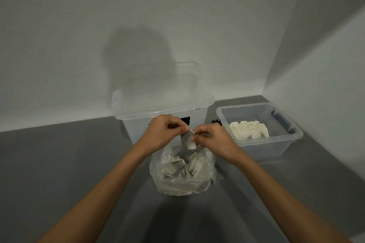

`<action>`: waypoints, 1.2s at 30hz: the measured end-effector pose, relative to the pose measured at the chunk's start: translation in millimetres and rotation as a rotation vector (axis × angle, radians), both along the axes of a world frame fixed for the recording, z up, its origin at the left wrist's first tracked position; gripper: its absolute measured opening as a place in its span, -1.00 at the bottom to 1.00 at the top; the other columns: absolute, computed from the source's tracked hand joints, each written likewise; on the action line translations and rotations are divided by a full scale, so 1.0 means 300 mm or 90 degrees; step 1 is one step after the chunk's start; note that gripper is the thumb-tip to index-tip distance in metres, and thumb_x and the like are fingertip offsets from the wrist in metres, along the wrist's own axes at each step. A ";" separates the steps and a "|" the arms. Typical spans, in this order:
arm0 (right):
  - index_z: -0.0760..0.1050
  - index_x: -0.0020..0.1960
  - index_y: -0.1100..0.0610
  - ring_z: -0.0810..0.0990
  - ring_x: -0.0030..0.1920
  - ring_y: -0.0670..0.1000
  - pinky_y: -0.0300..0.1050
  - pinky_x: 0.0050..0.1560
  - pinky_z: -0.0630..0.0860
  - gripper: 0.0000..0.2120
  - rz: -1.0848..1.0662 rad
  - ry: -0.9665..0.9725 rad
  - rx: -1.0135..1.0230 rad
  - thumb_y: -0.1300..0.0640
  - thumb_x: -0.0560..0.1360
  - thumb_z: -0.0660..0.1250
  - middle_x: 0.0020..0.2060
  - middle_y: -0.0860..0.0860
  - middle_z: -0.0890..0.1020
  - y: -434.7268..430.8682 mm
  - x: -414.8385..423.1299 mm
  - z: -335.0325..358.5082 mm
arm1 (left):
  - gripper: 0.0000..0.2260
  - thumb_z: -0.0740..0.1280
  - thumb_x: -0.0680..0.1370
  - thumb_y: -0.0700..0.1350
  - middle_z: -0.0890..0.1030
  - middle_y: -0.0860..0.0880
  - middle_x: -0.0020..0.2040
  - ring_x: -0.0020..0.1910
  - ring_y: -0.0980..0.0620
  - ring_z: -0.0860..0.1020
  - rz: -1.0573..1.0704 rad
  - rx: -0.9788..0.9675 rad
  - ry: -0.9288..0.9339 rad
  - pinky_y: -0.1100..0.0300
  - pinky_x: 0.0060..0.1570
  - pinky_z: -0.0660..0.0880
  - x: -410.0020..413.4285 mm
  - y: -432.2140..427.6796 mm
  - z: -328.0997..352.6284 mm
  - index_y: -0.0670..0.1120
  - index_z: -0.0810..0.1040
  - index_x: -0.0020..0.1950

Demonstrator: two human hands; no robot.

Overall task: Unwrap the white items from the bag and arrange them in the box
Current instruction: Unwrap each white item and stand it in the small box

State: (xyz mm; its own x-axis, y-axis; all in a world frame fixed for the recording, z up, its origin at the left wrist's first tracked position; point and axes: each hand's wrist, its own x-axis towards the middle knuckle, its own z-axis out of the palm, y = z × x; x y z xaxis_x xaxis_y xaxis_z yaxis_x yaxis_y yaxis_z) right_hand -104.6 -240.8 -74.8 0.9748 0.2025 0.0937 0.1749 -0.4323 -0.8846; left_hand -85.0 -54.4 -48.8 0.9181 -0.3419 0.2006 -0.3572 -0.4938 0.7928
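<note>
My left hand [165, 133] and right hand [212, 137] pinched a white paper sachet [188, 141], upright above the clear plastic bag [183, 175]; the shallow clear plastic box [266, 149] lay right of the bag.

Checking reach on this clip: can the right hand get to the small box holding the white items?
Probably yes: the small box stands open-topped close to the right of the right hand, though that hand and the left hand both pinch a packet.

Head view, forward and down — close
</note>
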 end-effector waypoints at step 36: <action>0.55 -0.01 0.07 0.58 -0.15 -0.07 -0.42 -0.21 0.47 -0.86 -0.220 -0.069 -0.009 0.21 0.45 0.40 -0.13 -0.04 0.58 -0.003 -0.031 0.056 | -0.94 0.42 0.45 -0.09 0.63 0.02 -0.26 -0.25 0.01 0.57 0.040 0.097 -0.031 0.09 -0.15 0.52 0.016 -0.019 0.040 -0.05 0.62 -0.20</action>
